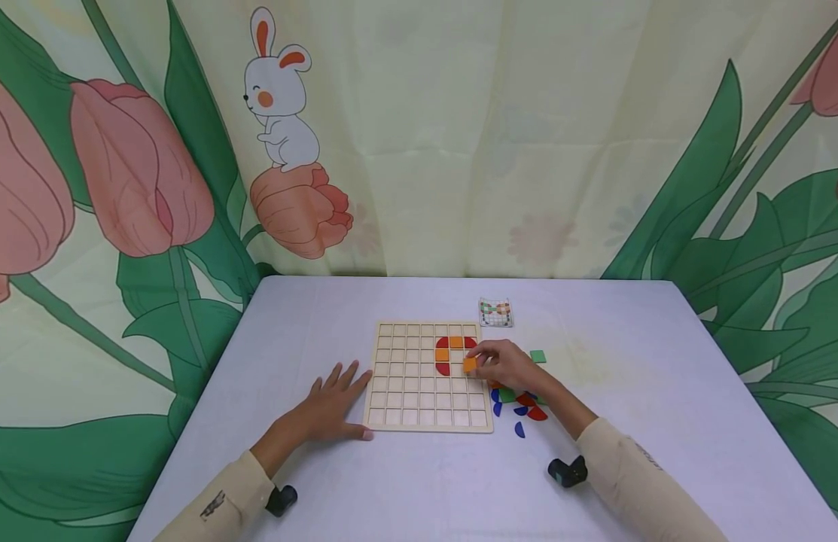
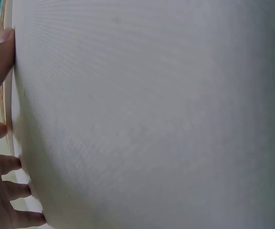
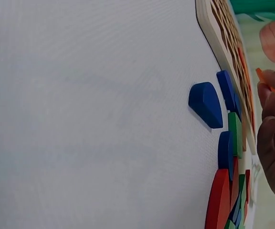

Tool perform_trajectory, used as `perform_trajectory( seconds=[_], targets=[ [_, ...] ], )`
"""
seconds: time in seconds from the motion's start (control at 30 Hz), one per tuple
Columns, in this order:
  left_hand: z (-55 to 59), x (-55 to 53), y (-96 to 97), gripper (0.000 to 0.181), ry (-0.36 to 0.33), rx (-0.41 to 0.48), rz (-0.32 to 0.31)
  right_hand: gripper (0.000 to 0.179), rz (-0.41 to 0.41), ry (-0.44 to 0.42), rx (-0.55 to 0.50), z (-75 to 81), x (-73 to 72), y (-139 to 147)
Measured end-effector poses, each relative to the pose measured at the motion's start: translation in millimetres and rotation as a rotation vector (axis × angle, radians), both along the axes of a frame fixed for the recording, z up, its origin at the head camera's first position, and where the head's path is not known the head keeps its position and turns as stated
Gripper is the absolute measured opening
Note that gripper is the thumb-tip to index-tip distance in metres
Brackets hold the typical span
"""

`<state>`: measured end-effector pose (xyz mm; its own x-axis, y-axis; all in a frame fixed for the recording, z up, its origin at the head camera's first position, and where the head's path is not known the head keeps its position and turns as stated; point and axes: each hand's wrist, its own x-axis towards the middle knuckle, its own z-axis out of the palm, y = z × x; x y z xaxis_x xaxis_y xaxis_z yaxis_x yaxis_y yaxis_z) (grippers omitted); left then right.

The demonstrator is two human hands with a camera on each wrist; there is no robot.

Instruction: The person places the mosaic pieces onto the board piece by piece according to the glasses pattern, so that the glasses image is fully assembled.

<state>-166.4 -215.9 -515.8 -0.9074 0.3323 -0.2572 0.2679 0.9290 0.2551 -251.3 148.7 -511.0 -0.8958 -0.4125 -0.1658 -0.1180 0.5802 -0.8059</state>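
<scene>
A wooden grid board (image 1: 408, 380) lies on the white-covered table. In its upper right cells sit a red quarter-round piece (image 1: 443, 369) and orange square tiles (image 1: 442, 354), with more red pieces beside them. Over the board's right side, my right hand (image 1: 505, 363) pinches an orange square tile (image 1: 469, 365) between thumb and fingertips; the right wrist view shows this tile (image 3: 259, 75) edge-on. My left hand (image 1: 330, 406) rests spread at the board's left edge, thumb near the lower left corner.
Loose pieces lie right of the board: blue ones (image 1: 519, 430), red ones (image 1: 537, 413) and green ones, partly under my right forearm. A separate green square (image 1: 537, 356) lies beyond my right hand. A small pattern card (image 1: 495, 312) lies behind the board's upper right corner.
</scene>
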Motion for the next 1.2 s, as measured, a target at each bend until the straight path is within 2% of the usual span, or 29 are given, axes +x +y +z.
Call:
perform_trajectory(
  seconds=[0.17,0.57,0.97,1.2],
  targets=[
    [0.1,0.3,0.0,0.111,0.007,-0.002,-0.002,0.028,0.007,-0.019,-0.017,-1.6,0.1,-5.1],
    [-0.1,-0.7,-0.4,0.111,-0.001,0.003,0.0,0.028,0.092,0.101,0.103,-6.7,-3.5,-20.2],
    [1.0,0.8,-1.0,0.111,0.009,0.001,0.002,0.025,0.101,0.081,0.221,-0.1,-6.4,-24.2],
    [1.9,1.3,0.0,0.11,0.011,0.006,0.003,0.026,0.085,0.064,0.219,0.2,-7.1,-23.8]
  ],
)
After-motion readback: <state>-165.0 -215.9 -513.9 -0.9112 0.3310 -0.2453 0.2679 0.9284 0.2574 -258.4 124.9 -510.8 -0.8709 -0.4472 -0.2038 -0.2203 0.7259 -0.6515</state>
